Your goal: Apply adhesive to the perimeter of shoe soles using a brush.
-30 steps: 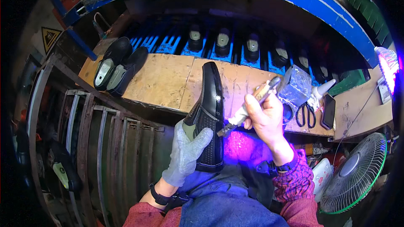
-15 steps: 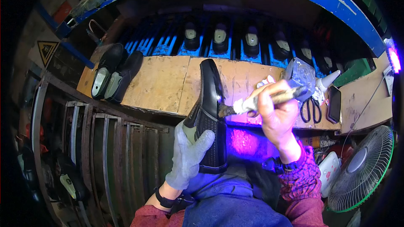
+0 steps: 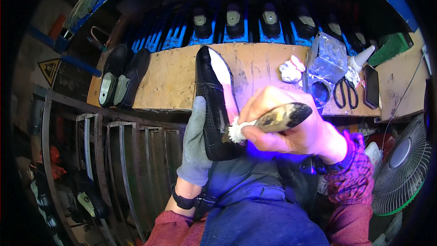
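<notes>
- Standing at the far left of my head view, a metal rack (image 3: pixel 87 146) sits in front of the surface (image 3: pixel 166 82).
- On the surface's left end I see a pair of black shoes (image 3: pixel 113 75) with pale insoles, side by side.
- My grey-gloved left hand (image 3: pixel 195 141) has its grip closed around the single black shoe (image 3: pixel 211 114), tilted near the surface's front edge, toe pointing away, a pale strip along its right side.
- Behind, more dark shoes (image 3: pixel 235 26) line up on blue supports (image 3: pixel 235 38).
- My bare right hand (image 3: pixel 314 132) grasps a brush (image 3: pixel 278 117), its white-wrapped end down at the heel half of the single black shoe; how firmly it presses, I cannot tell.
- Past it on the surface lie a crumpled white wad (image 3: pixel 291 69), a plastic-covered box (image 3: pixel 328 51), black-handled scissors (image 3: pixel 340 95) and a dark phone (image 3: pixel 371 86).
- Lower, at the far right, I have a round fan (image 3: pixel 400 155).
</notes>
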Action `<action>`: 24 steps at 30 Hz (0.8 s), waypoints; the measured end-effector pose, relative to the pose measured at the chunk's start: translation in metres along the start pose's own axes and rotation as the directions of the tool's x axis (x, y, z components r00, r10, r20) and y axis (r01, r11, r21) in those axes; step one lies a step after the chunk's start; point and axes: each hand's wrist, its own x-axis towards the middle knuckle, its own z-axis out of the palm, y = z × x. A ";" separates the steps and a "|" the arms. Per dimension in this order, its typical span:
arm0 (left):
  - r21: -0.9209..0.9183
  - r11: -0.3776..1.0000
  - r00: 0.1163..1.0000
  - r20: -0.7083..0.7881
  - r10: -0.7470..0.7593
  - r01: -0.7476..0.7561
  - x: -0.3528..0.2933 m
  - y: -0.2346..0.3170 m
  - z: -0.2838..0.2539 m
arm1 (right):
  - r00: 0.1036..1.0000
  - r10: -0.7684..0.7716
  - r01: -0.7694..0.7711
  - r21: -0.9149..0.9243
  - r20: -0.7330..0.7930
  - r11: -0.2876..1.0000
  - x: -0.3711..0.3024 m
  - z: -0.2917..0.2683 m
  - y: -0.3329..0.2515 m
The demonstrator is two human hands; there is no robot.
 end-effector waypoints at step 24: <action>0.537 0.843 0.999 0.000 0.047 -0.040 -0.011 0.025 -0.035 | 0.905 -0.244 0.194 0.172 0.350 0.966 0.045 -0.052 -0.002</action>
